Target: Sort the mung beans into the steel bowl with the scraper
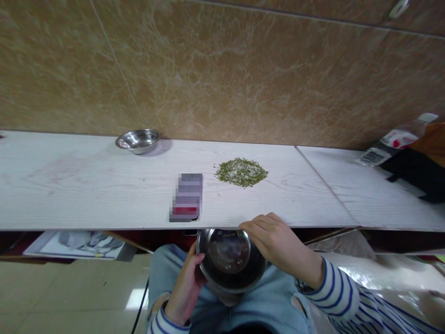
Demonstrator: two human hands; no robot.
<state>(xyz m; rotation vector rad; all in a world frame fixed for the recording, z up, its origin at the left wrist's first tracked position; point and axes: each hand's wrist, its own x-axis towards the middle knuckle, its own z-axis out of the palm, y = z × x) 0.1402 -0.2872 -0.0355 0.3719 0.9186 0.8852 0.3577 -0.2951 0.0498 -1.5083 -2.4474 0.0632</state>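
Observation:
A shiny metal bowl (231,260) sits just below the table's front edge, over my lap, tilted with its inside toward me. My left hand (191,273) grips its left rim, thumb on the outside edge. A few small greenish bits show near the bowl's far inner rim. My right hand (273,239) lies palm down at the table edge, above the bowl's right side. Its fingers stretch left, with their tips partly hidden, and nothing shows in them. On the white table beyond, a loose pile of green and white grains (241,172) is spread out.
A phone (187,197) with a blurred screen lies left of the pile. Against the wall stands a second metal bowl (138,141). At the right are a plastic bottle (392,141) on its side and a black and brown bag (420,162). Papers (83,243) sit on a shelf underneath.

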